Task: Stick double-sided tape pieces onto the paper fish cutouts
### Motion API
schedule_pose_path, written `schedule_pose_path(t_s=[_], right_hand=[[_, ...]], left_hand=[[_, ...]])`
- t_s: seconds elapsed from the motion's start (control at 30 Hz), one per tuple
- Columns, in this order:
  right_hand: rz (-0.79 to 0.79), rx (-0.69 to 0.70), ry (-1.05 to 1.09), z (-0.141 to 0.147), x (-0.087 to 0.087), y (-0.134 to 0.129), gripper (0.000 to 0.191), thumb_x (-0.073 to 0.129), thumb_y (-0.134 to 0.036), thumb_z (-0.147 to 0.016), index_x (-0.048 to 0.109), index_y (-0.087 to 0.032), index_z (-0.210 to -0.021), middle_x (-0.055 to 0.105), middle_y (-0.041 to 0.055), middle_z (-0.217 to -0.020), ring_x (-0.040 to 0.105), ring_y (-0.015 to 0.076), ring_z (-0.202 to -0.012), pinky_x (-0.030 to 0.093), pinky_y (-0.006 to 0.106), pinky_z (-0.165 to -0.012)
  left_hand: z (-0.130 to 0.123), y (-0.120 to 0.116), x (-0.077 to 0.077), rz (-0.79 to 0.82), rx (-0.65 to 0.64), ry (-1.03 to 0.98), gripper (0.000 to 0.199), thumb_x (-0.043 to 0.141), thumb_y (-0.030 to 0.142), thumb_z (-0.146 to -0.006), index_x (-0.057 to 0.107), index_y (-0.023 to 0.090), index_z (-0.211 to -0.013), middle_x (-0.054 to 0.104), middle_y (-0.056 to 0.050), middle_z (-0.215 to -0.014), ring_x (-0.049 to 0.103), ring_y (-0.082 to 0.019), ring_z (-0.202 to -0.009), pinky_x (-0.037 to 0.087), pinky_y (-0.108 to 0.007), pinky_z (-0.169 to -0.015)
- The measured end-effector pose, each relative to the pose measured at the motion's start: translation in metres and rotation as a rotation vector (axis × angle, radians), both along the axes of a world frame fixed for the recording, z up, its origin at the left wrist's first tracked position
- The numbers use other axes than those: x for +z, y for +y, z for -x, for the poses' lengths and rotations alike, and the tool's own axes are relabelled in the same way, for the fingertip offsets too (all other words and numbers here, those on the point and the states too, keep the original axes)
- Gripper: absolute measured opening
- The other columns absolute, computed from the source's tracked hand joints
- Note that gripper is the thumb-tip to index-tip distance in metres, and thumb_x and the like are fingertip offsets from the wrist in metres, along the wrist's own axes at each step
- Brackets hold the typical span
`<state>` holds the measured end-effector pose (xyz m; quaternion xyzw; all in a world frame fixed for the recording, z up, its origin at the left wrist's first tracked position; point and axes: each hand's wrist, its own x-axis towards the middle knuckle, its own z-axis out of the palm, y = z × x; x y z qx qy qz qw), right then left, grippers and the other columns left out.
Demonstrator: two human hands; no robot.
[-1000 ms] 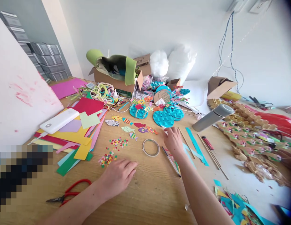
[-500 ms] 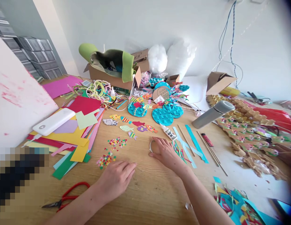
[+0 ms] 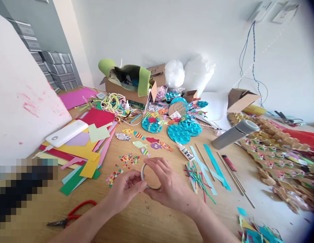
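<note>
A thin ring that looks like a roll of tape [image 3: 142,172] is held above the wooden table, between both hands. My left hand [image 3: 123,189] pinches its left edge with thumb and fingertips. Around its right side curve the fingers and thumb of my right hand [image 3: 169,184]. Beyond the hands lie several paper fish [image 3: 139,144] and little heaps of coloured paper bits [image 3: 129,158]. To the right are narrow paper strips [image 3: 199,179] and a white glue bottle [image 3: 185,152]. Red-handled scissors [image 3: 67,221] rest near my left forearm.
Coloured paper sheets [image 3: 95,155] with a white power bank [image 3: 67,132] lie left. Blue egg-carton pieces [image 3: 179,133] and a cardboard box [image 3: 126,90] stand behind. A grey flask [image 3: 235,134] leans right of centre, near thin sticks [image 3: 235,179] and cardboard egg trays [image 3: 270,152].
My right hand has lifted the ring from the table and brought it left. My left hand has moved up to meet it and now pinches its edge. The view has tilted slightly up.
</note>
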<state>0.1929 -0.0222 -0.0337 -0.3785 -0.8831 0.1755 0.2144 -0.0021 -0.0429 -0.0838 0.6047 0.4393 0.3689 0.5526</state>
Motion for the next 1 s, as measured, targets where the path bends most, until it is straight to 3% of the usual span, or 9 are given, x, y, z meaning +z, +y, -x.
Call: schedule_pose_path(t_s=[0.13, 0.3, 0.4, 0.5, 0.6, 0.73, 0.8, 0.87, 1.0], right_hand=[[0.005, 0.057, 0.027, 0.021, 0.006, -0.005, 0.072, 0.071, -0.030, -0.078, 0.036, -0.019, -0.140, 0.055, 0.0134, -0.131, 0.047, 0.0282, -0.122, 0.044, 0.048, -0.099], [-0.006, 0.074, 0.095, 0.024, 0.007, 0.002, 0.073, 0.073, -0.032, -0.077, 0.037, -0.019, -0.139, 0.056, 0.0140, -0.127, 0.050, 0.0269, -0.120, 0.044, 0.046, -0.100], [0.015, 0.089, 0.090, 0.025, 0.011, 0.003, 0.077, 0.076, -0.030, -0.074, 0.037, -0.018, -0.139, 0.054, 0.0151, -0.130, 0.050, 0.0271, -0.121, 0.045, 0.045, -0.100], [0.040, 0.154, 0.089, 0.034, 0.012, 0.016, 0.079, 0.077, -0.032, -0.072, 0.037, -0.018, -0.139, 0.053, 0.0150, -0.132, 0.050, 0.0269, -0.123, 0.044, 0.043, -0.100], [0.012, 0.115, 0.144, 0.057, 0.008, 0.059, 0.068, 0.074, -0.034, -0.074, 0.045, -0.019, -0.133, 0.059, 0.0120, -0.125, 0.056, 0.0239, -0.115, 0.047, 0.038, -0.095], [-0.060, -0.239, 0.018, 0.107, -0.004, 0.160, 0.053, 0.071, -0.042, -0.076, 0.055, -0.015, -0.119, 0.064, 0.0136, -0.115, 0.057, 0.0260, -0.110, 0.046, 0.038, -0.093], [-0.062, -0.390, -0.088, 0.129, -0.011, 0.208, 0.054, 0.071, -0.045, -0.076, 0.056, -0.010, -0.114, 0.060, 0.0199, -0.118, 0.052, 0.0304, -0.116, 0.043, 0.041, -0.094], [-0.059, -0.444, -0.100, 0.145, -0.017, 0.242, 0.051, 0.068, -0.043, -0.080, 0.056, -0.004, -0.112, 0.057, 0.0239, -0.119, 0.049, 0.0315, -0.118, 0.041, 0.042, -0.095], [-0.044, -0.450, -0.107, 0.154, -0.023, 0.255, 0.044, 0.068, -0.038, -0.082, 0.059, -0.003, -0.106, 0.055, 0.0260, -0.123, 0.046, 0.0330, -0.121, 0.039, 0.044, -0.096]], left_hand=[[0.005, 0.008, 0.004, 0.246, -0.017, -0.297, 0.040, 0.072, 0.051, -0.072, 0.062, 0.014, -0.081, 0.060, -0.001, -0.067, 0.047, -0.008, -0.049, 0.040, -0.020, -0.043], [0.011, 0.007, 0.006, 0.319, -0.058, -0.577, 0.042, 0.081, 0.045, -0.064, 0.067, 0.014, -0.087, 0.065, -0.004, -0.072, 0.056, -0.012, -0.063, 0.043, -0.020, -0.053], [0.012, 0.007, 0.010, 0.338, 0.006, -0.605, 0.031, 0.083, 0.031, -0.065, 0.069, 0.015, -0.088, 0.065, -0.002, -0.070, 0.058, -0.010, -0.065, 0.044, -0.020, -0.059], [0.013, 0.010, 0.013, 0.338, 0.118, -0.664, 0.029, 0.081, 0.031, -0.068, 0.069, 0.015, -0.088, 0.065, -0.001, -0.067, 0.058, -0.010, -0.064, 0.046, -0.021, -0.061], [0.018, 0.019, 0.013, 0.302, 0.335, -0.757, 0.043, 0.077, 0.044, -0.071, 0.067, 0.015, -0.102, 0.067, -0.004, -0.078, 0.062, -0.013, -0.071, 0.048, -0.024, -0.065], [0.025, 0.030, 0.011, 0.305, 0.634, -0.731, 0.052, 0.069, 0.050, -0.076, 0.060, 0.014, -0.113, 0.069, -0.007, -0.086, 0.064, -0.015, -0.075, 0.051, -0.027, -0.065], [0.027, 0.032, 0.010, 0.280, 0.680, -0.711, 0.050, 0.070, 0.048, -0.076, 0.060, 0.014, -0.111, 0.068, -0.005, -0.082, 0.064, -0.014, -0.070, 0.050, -0.026, -0.062], [0.027, 0.031, 0.010, 0.248, 0.682, -0.684, 0.047, 0.071, 0.047, -0.074, 0.061, 0.014, -0.105, 0.068, -0.004, -0.078, 0.062, -0.014, -0.066, 0.050, -0.025, -0.059], [0.025, 0.030, 0.011, 0.228, 0.671, -0.618, 0.044, 0.072, 0.046, -0.072, 0.061, 0.014, -0.099, 0.068, -0.003, -0.073, 0.061, -0.013, -0.062, 0.049, -0.025, -0.056]])
